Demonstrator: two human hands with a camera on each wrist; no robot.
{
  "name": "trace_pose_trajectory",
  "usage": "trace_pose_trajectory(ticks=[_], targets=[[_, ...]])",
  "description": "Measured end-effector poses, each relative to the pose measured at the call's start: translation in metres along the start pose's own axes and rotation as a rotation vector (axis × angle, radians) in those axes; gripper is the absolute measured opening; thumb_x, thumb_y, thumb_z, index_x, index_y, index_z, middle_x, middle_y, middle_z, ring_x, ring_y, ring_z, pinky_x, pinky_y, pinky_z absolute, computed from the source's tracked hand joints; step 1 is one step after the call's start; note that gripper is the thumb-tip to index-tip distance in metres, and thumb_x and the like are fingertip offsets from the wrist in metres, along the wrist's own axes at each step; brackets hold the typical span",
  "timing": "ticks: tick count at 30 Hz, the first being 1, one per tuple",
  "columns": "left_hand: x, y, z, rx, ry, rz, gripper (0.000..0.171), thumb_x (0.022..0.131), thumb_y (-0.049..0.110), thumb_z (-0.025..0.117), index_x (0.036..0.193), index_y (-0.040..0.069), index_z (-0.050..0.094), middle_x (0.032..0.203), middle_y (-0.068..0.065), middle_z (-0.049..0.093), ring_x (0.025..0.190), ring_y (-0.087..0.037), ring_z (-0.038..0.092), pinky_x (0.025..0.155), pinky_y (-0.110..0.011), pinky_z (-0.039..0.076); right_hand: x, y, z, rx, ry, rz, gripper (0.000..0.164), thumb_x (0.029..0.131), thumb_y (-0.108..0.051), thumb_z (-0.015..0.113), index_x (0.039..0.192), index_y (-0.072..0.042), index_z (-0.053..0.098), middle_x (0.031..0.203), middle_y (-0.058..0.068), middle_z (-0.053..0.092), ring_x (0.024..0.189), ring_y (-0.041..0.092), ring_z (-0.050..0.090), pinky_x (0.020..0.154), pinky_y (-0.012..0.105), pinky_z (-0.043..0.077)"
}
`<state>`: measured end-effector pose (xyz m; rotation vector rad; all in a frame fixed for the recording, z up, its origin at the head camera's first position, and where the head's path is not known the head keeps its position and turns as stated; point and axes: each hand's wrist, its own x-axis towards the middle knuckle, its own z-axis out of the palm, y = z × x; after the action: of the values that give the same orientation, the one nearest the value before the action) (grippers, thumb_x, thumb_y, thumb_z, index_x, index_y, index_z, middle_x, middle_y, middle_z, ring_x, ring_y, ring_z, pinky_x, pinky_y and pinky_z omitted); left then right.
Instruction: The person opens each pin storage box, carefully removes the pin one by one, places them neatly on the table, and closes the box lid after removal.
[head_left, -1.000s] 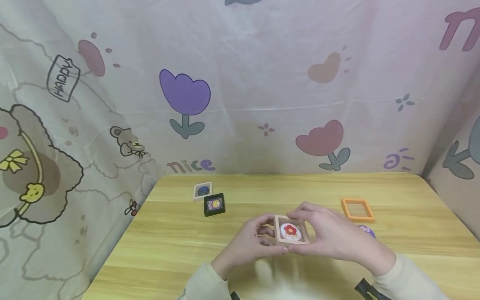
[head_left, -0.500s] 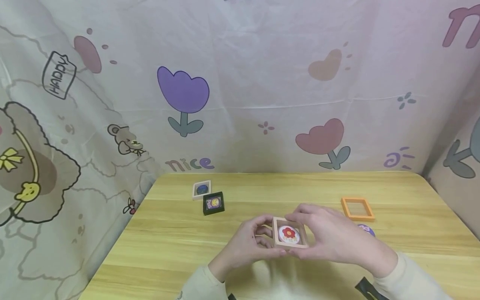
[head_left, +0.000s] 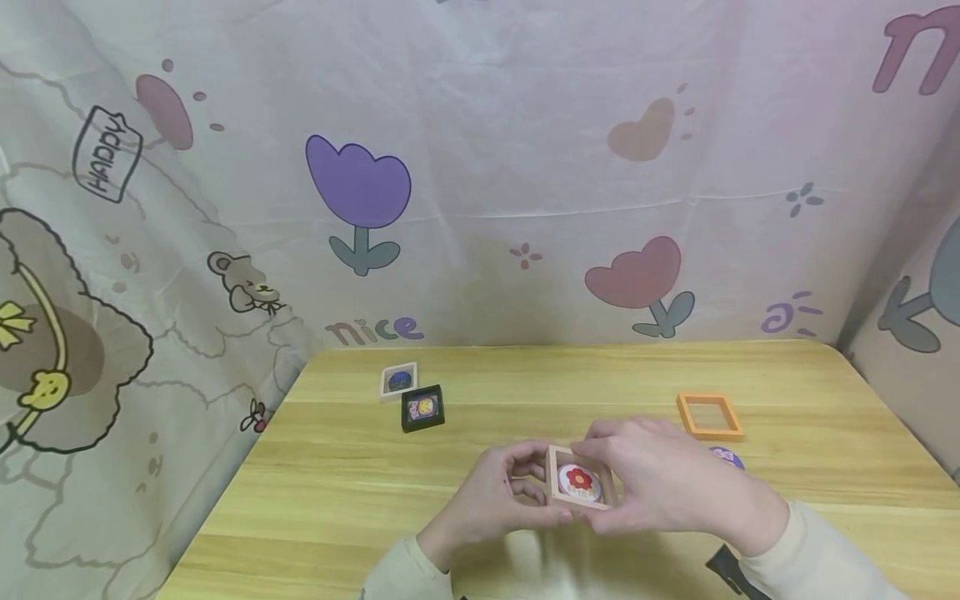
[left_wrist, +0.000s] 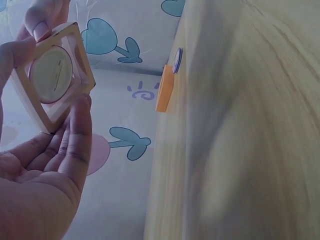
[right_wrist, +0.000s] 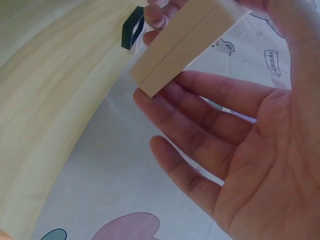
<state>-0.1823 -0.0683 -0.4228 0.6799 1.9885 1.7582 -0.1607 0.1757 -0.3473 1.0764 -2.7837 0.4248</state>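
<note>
Patterned cloth (head_left: 480, 192) printed with tulips, hearts and bears hangs behind and to both sides of the wood-grain surface (head_left: 337, 500) in my feed. Both hands I am watching are engaged on one thing, a pale wooden frame (head_left: 554, 475), held up off the near part of the surface, just right of the middle. Inside it sits a round badge (head_left: 580, 482), its red flower turned toward the head camera; from the left wrist I see its plain back with a pin. I see the left hand (head_left: 498, 493) gripping the frame's left side, thumb along the near edge and fingers curled apart behind. My view of the right hand (head_left: 671, 487) shows it pinching the right side, thumb at the near edge and fingertips at the far one; the right wrist camera shows its little finger free of the frame. Forearms in cream sleeves (head_left: 813, 554) come in from the near left and near right, so the hands face each other. Farther right I have an orange frame (head_left: 716, 434), with a purple disc (head_left: 727, 457) nearer, partly hidden by the right hand. Far left, a black frame (head_left: 423, 425) lies just beside a white frame (head_left: 397, 367).
</note>
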Motion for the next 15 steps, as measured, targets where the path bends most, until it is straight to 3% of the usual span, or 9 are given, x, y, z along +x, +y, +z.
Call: trace_pose_trajectory(ticks=[5, 15], targets=[[0.0000, -0.0027, -0.0003, -0.029, -0.008, -0.007, 0.063, 0.078, 0.000, 0.090, 0.136, 0.002, 0.068, 0.113, 0.001, 0.075, 0.096, -0.008, 0.072, 0.088, -0.023, 0.065, 0.0020, -0.0002, 0.0014, -0.024, -0.004, -0.035, 0.032, 0.071, -0.046, 0.087, 0.079, -0.037, 0.058, 0.078, -0.023, 0.053, 0.060, -0.005, 0.040, 0.056, 0.018, 0.035], [0.0009, -0.0061, -0.0020, -0.048, -0.016, -0.009, 0.062, 0.077, 0.000, 0.090, 0.135, 0.001, 0.068, 0.113, -0.001, 0.077, 0.100, -0.009, 0.074, 0.095, -0.028, 0.065, 0.0049, 0.0019, 0.0044, -0.033, 0.023, -0.093, 0.035, 0.072, -0.049, 0.087, 0.076, -0.035, 0.056, 0.070, -0.022, 0.047, 0.057, -0.006, 0.036, 0.051, 0.016, 0.031]])
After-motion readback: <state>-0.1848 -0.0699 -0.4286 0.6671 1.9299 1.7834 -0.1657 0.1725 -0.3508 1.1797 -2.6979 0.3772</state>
